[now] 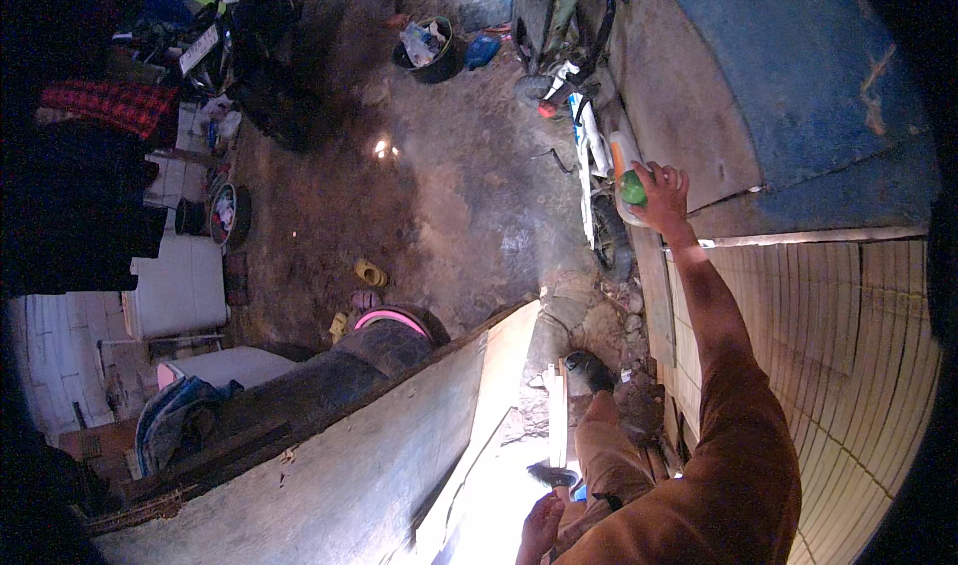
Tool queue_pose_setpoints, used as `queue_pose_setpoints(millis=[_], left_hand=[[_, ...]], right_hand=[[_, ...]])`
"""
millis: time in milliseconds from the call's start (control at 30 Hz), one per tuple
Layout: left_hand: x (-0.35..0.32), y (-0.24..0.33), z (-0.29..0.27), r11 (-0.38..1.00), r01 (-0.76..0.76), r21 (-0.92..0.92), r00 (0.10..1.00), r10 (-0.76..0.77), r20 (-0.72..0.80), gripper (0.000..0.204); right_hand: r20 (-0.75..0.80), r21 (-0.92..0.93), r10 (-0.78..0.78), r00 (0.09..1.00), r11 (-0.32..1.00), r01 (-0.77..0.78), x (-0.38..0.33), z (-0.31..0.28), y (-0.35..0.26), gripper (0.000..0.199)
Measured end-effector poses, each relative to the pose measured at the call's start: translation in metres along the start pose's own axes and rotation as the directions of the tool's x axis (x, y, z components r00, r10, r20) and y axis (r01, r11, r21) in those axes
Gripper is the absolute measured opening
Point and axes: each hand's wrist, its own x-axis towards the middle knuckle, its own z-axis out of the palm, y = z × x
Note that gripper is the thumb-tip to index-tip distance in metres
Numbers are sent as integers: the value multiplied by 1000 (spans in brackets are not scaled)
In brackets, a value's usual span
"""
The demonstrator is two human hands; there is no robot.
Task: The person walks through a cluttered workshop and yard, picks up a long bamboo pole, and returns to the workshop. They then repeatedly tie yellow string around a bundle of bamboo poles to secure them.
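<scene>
My right arm reaches forward, and my right hand (662, 203) curls its fingers around a round green end (633, 188) of what looks like a pale bottle. An orange patch (618, 156) shows on the bottle's side. The bottle is beside the blue and brown wall panel and just right of a white bicycle or motorbike part (587, 156). Low in the view, my left hand (541, 525) hangs near my leg beside bright glare. Its fingers are too unclear to read, and I see nothing in it.
A dark bucket (427, 52) with rubbish and a blue bag (483, 51) stand far ahead. Yellow footwear (370, 272) lies on the dirt floor. A pale board partition (329, 480) runs along my left, a slatted bamboo wall (818, 335) along my right. Stones line the ground ahead.
</scene>
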Motion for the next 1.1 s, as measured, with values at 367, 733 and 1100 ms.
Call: queue_pose_setpoints(millis=[367, 733, 1100], left_hand=[[-29, 50, -21, 997, 61, 49, 996, -58, -63, 49], [-178, -42, -90, 921, -335, -200, 780, 153, -606, 54], [-292, -315, -160, 669, -656, -351, 451, -26, -892, 51]], right_hand=[[-181, 455, 197, 964, 885, -96, -32, -42, -81, 93], [552, 765, -197, 810, -267, -586, -222, -145, -430, 69], [205, 472, -705, 679, 679, 563, -421, -117, -514, 52]])
